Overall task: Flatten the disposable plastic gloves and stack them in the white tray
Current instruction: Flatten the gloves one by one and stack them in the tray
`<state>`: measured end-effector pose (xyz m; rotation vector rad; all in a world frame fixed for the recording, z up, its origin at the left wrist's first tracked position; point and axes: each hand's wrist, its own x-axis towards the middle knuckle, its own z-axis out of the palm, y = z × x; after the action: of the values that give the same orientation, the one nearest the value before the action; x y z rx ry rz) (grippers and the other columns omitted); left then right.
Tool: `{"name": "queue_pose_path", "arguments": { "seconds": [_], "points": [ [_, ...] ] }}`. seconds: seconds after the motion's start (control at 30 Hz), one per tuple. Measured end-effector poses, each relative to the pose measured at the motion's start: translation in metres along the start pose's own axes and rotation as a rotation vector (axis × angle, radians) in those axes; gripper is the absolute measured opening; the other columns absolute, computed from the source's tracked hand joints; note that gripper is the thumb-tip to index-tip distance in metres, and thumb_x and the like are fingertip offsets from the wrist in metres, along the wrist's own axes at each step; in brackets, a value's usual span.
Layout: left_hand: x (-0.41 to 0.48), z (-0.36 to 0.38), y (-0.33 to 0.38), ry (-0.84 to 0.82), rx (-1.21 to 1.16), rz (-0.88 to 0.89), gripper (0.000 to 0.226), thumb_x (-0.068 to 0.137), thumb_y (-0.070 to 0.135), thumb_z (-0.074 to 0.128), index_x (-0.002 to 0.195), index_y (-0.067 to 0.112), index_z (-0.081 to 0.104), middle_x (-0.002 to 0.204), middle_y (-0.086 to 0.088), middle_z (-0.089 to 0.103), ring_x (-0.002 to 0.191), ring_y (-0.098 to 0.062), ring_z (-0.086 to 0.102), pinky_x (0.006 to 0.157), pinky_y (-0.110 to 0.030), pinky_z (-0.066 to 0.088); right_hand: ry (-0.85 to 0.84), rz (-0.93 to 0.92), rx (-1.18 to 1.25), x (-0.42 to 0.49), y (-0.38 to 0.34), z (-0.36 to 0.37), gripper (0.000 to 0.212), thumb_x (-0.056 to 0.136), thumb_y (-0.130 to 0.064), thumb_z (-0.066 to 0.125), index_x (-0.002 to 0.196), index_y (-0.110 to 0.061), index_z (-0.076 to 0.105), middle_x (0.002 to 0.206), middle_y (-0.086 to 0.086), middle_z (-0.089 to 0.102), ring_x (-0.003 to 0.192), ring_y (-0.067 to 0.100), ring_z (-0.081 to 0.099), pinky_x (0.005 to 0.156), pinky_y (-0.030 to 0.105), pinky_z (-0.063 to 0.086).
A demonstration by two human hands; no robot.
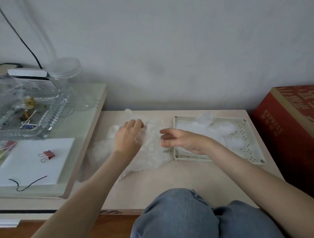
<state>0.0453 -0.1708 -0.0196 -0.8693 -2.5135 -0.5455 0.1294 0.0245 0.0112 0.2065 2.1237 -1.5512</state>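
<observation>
One word, "EXPRESS", showed on the red box [284, 132]. The left hand [127, 137] gripped the crumpled gloves [152, 151]; the right hand [180, 140] hovered slack, grasping nothing.

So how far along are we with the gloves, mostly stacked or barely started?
Early to midway, I'd say. Done: some gloves already lie in the white tray, though one at the back looks crumpled. In hand: the left hand presses into the loose pile of gloves on the table beside the tray, while the right hand hovers open over the tray's left edge, holding nothing. Left: that whole pile.
</observation>
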Motion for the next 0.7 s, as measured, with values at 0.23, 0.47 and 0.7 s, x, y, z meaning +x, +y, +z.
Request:
{"name": "queue_pose_path", "arguments": {
  "seconds": [0.23, 0.47, 0.7],
  "points": [
    [0.004, -0.003, 0.008, -0.122, -0.040, 0.111, 0.013, 0.075, 0.020, 0.057, 0.070, 0.009, 0.063, 0.064, -0.005, 0.059, 0.054, -0.028, 0.057, 0.050, -0.025, 0.036, 0.060, 0.016, 0.122, 0.019, 0.007, 0.014, 0.073, 0.082, -0.021, 0.076, 0.142, -0.021, 0.034, 0.125, -0.001, 0.052, 0.115, 0.016, 0.056, 0.106, 0.033, 0.042],
    [0.005, -0.003, 0.013, -0.267, -0.336, -0.093, 0.015, 0.092, 0.021, 0.058, 0.101, 0.013, 0.067, 0.098, -0.001, 0.062, 0.096, -0.021, 0.053, 0.078, -0.024, 0.035, 0.188, -0.063, 0.233, 0.030, 0.003, 0.031, 0.017, 0.095, -0.031, 0.057, 0.087, -0.016, 0.058, 0.076, -0.006, 0.054, 0.070, 0.010, 0.051, 0.068, 0.025, 0.040],
    [0.010, -0.004, 0.005, -0.337, -0.775, -0.912, 0.056, 0.094, 0.057, 0.042, 0.127, 0.011, 0.047, 0.119, 0.000, 0.055, 0.112, -0.020, 0.051, 0.098, -0.036, 0.041, 0.198, -0.210, 0.791, 0.028, -0.006, 0.018, 0.025, 0.099, -0.011, 0.045, 0.118, 0.001, 0.057, 0.095, 0.009, 0.064, 0.082, 0.017, 0.063, 0.071, 0.024, 0.053]
  ]
}}
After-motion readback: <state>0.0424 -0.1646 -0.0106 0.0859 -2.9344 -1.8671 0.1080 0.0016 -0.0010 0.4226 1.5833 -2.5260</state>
